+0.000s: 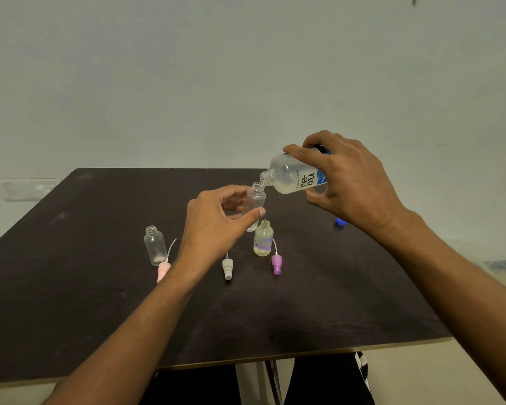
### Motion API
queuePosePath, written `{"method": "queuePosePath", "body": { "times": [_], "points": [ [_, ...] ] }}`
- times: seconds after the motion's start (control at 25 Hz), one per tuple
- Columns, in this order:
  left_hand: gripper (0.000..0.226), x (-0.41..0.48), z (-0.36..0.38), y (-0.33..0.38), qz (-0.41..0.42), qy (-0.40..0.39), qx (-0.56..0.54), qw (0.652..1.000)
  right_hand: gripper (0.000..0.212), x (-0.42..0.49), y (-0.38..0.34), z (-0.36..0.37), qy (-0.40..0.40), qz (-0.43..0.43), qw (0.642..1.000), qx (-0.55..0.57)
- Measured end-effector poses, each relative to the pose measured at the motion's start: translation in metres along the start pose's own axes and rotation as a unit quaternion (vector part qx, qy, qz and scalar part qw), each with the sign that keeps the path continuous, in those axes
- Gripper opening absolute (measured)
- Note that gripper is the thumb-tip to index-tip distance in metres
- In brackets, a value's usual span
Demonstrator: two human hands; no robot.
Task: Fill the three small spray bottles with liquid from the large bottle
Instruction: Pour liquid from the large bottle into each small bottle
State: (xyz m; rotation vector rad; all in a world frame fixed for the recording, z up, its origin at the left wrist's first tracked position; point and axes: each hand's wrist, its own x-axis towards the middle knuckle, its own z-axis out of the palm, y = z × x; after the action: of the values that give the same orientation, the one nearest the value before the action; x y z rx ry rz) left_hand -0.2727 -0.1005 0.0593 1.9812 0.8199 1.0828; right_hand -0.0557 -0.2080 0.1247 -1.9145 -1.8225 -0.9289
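My right hand (354, 182) grips the large clear bottle (292, 176) with a blue label, tipped so its open mouth meets the neck of a small clear spray bottle (256, 198). My left hand (216, 220) holds that small bottle lifted above the table between thumb and fingers. A second small bottle (263, 238) holding yellowish liquid stands uncapped just below. A third small bottle (155, 245), nearly empty, stands uncapped at the left.
Three spray tops lie on the dark table (100, 302): pink (162, 270), white (228, 266) and purple (276, 263). A blue cap (339, 222) sits behind my right wrist. A pale wall rises behind the table's far edge.
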Motion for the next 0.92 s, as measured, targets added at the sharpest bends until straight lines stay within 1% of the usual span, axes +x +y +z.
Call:
{"method": "queuePosePath", "body": {
  "times": [0.52,0.92],
  "points": [
    [0.044,-0.0012,0.0009,-0.0006,0.000,-0.002,0.007,1.000,0.073,-0.0009,0.0000,-0.0004,-0.007,-0.003,1.000,-0.004],
    [0.041,-0.0010,0.0025,0.0004,0.008,-0.004,0.006,1.000,0.074,-0.0014,0.0020,0.0006,-0.002,-0.008,1.000,-0.007]
  ]
}}
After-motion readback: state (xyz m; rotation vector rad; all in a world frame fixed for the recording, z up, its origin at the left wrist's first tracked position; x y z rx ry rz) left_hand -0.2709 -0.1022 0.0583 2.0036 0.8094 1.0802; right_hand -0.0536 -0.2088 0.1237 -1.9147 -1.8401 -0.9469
